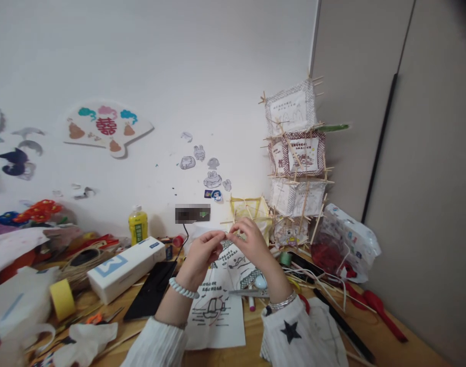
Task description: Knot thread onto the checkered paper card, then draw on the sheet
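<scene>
My left hand [207,251], with a pale coiled band on its wrist, is raised over the table, thumb and forefinger pinched together. Its fingertips meet those of my right hand [251,242], which is closed in a pinch too. Whatever sits between the fingertips is too small to make out. Under my hands lies a white paper sheet [233,331] with a sailing boat drawn in black lines and some writing. A thin reddish line runs over the sheet; whether it is thread or ink I cannot tell. Scissors [252,293] lie beside my right wrist.
A tall stick frame with drawn paper panels [302,153] stands at the back right, near a yellow stick frame [252,206]. On the left are a white box [128,270], a yellow tape roll [62,299], a drink bottle [137,227] and twine [80,262].
</scene>
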{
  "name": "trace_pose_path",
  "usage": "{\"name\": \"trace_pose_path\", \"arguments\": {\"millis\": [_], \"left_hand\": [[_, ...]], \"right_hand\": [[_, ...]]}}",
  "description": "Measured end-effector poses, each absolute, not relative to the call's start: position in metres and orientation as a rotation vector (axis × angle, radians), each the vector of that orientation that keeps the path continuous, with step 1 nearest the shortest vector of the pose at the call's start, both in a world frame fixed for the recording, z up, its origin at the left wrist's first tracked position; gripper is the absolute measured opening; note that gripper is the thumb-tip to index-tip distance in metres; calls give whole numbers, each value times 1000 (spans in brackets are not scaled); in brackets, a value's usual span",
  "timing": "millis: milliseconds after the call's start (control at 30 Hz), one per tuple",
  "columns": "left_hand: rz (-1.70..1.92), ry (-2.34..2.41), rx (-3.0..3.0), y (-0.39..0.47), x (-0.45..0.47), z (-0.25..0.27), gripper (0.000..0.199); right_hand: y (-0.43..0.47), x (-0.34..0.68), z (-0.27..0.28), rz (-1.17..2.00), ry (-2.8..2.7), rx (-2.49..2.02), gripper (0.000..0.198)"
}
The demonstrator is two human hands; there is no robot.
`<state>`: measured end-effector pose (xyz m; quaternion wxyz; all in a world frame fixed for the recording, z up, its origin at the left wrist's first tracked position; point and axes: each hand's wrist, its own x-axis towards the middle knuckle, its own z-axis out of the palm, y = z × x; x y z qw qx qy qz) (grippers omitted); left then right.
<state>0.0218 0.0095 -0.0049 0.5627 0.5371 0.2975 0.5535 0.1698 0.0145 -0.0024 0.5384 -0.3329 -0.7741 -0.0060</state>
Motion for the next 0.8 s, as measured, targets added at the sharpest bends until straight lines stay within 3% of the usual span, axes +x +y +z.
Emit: {"name": "trace_pose_path", "arguments": {"millis": [267, 400, 533, 700, 800], "left_hand": [[1327, 677, 1251, 6, 22, -2, 33], [1383, 743, 1364, 2, 22, 1, 42], [1404, 844, 1636, 2, 22, 3, 33], [1465, 868, 1892, 3, 20, 2, 37], [1502, 939, 1963, 1, 19, 4, 23]], "right_hand": [[14, 167, -1, 22, -1902, -764, 16], [14, 169, 0, 96, -1863, -749, 18], [13, 169, 0, 153, -1857, -752, 19], [12, 168, 0, 243, -1868, -744, 24], [10, 167, 1, 264, -1840, -755, 24]]}}
